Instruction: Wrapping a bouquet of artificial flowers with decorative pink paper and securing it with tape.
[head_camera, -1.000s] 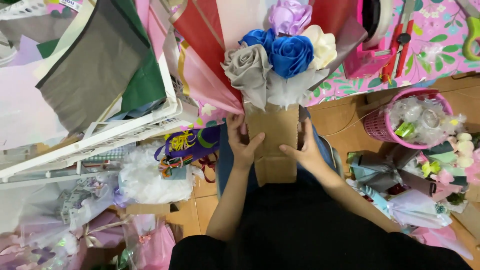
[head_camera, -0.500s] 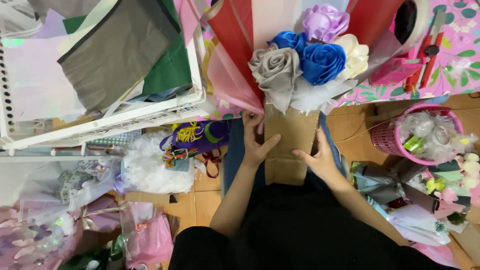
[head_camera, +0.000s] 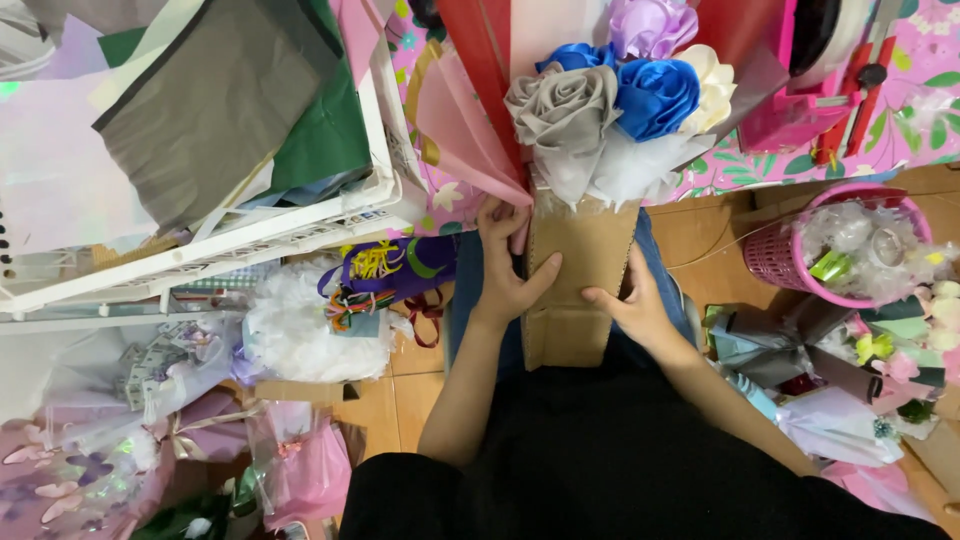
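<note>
A bunch of fabric roses (head_camera: 620, 100), grey, blue, cream and lilac, with a puff of white netting beneath them, already sits at the top of a tall brown cardboard sleeve (head_camera: 575, 275) that stands upright on the person's lap, its top reaching the near edge of the floral pink tabletop (head_camera: 920, 100). Pink and red wrapping sheets (head_camera: 465, 110) fan out behind and to the left of the flowers. Judging from this, the flowers are gathered and seated, while the outer wrap looks loose and no ribbon or tie shows round the sleeve, so the dressing of the bouquet seems only partly done.

The left hand (head_camera: 505, 270) is closed round the sleeve's left edge, fingers reaching up onto the lower corner of the pink sheet, thumb laid across the cardboard front. The right hand (head_camera: 630, 305) clasps the right edge, thumb pointing inward over the front face. Both forearms rise from the lap, elbows bent and held close.

A pink plastic basket (head_camera: 785, 255) of wrapped trimmings stands on the floor to the right.
</note>
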